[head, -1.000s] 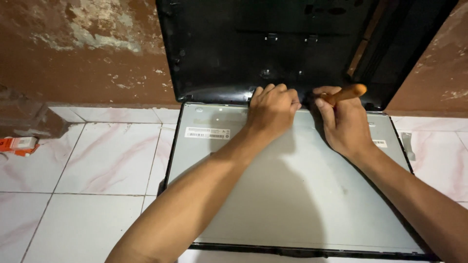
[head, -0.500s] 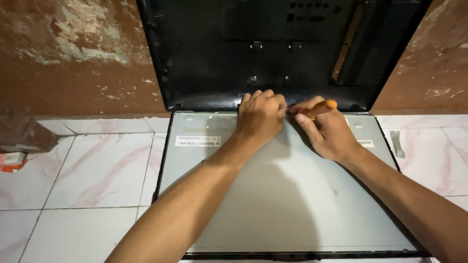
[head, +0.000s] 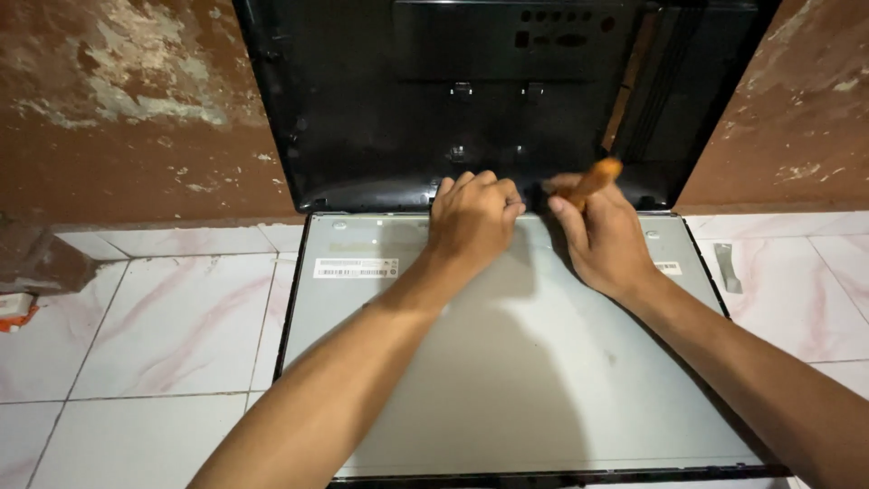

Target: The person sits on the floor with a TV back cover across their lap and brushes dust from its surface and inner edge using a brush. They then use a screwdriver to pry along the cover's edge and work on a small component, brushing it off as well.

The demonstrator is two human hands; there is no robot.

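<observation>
My screwdriver's handle [head: 597,178] is orange, the back cover [head: 362,109] black, the metal panel [head: 507,380] grey, the floor tiles [head: 163,326] white veined pink.

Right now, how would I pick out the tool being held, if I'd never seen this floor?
Find the grey metal display panel lying flat on the tiled floor, its black back cover propped against the wall. At the panel's top edge, the right hand grips a screwdriver: its orange handle is the only bright colour there.

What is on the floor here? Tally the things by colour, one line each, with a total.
Grey: 2, metal panel, small bracket
Black: 1, back cover
Orange: 2, tool handle in right hand, scrap at left edge
Total: 5
</observation>
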